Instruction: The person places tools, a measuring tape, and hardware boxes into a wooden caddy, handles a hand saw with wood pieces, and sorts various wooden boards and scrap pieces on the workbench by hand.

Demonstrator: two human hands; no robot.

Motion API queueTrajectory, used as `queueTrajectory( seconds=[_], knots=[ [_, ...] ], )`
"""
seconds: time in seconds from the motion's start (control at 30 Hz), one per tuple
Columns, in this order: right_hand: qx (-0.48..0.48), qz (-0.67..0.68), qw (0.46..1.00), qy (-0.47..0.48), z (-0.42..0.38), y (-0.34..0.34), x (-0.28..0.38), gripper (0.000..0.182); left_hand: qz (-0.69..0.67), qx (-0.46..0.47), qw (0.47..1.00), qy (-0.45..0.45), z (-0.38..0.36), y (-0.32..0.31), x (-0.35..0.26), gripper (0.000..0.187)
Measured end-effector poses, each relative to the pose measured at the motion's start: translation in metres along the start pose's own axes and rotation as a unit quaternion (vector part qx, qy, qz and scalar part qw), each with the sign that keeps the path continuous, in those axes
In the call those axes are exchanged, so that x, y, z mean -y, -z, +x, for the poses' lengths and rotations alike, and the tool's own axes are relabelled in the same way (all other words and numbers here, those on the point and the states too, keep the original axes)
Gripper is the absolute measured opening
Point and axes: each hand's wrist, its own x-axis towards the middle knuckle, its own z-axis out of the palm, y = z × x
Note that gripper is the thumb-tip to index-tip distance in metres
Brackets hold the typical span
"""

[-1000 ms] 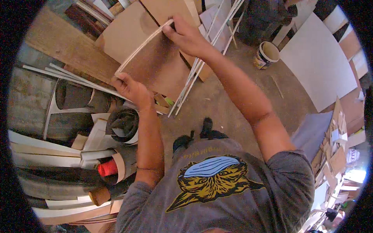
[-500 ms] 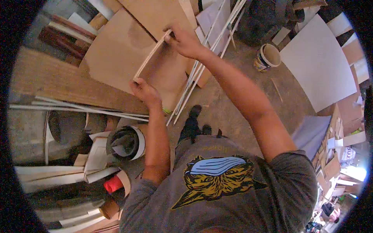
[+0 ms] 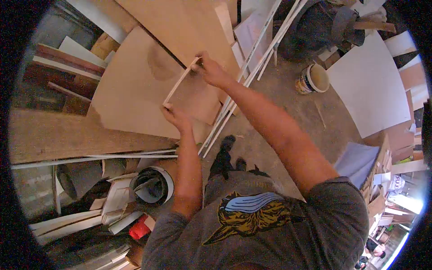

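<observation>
A thin, pale-edged piece of wood (image 3: 178, 85) is held at a slant between my two hands, its narrow edge facing me. My left hand (image 3: 177, 119) pinches the near, lower end. At the far, upper end, the fingers of my right hand (image 3: 212, 72) are closed on it. Behind and beneath it in this view spreads a large brown sheet (image 3: 130, 85), with a dark smudge near its upper part. A second brown board (image 3: 166, 22) lies beyond, divided from the sheet by a dark gap.
Long white strips (image 3: 252, 72) lean to the right of the boards. A used bucket (image 3: 318, 78) stands on the floor near a large white sheet (image 3: 369, 85). Lower left, a round container (image 3: 167, 180) sits by stacked offcuts (image 3: 117, 198) and a red object (image 3: 140, 227).
The view has tilted, so the surroundings sit lower in the picture. My hands still grip the wood, which appears a little shorter from this angle.
</observation>
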Motion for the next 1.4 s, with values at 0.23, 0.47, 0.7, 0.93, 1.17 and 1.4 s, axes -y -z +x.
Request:
queueTrajectory(
  seconds=[0.23,0.47,0.7,0.93,1.17,1.4],
  knots=[
    [-0.034,0.084,0.996,0.018,0.057,-0.050,-0.002,0.045,0.169,-0.020,0.982,-0.076,0.068,-0.012,-0.037,0.042],
    [-0.016,0.057,0.996,0.062,0.094,-0.073,0.014,0.053,0.269,0.026,0.958,-0.098,0.122,0.002,-0.023,0.038],
    [0.055,0.056,0.997,-0.021,0.092,-0.069,0.022,0.056,0.271,0.026,0.962,-0.037,0.141,0.013,0.023,0.049],
    [-0.039,0.011,0.999,0.001,0.018,-0.030,0.001,0.054,0.121,0.129,0.983,0.049,0.046,-0.083,-0.059,0.049],
    [-0.220,0.024,0.974,-0.047,-0.104,0.082,-0.020,0.049,0.007,0.359,0.930,0.076,-0.086,-0.180,-0.059,0.042],
    [-0.446,-0.065,0.886,-0.109,-0.285,0.205,-0.015,0.046,-0.090,0.596,0.794,0.079,-0.281,-0.233,-0.100,0.042]
  ],
)
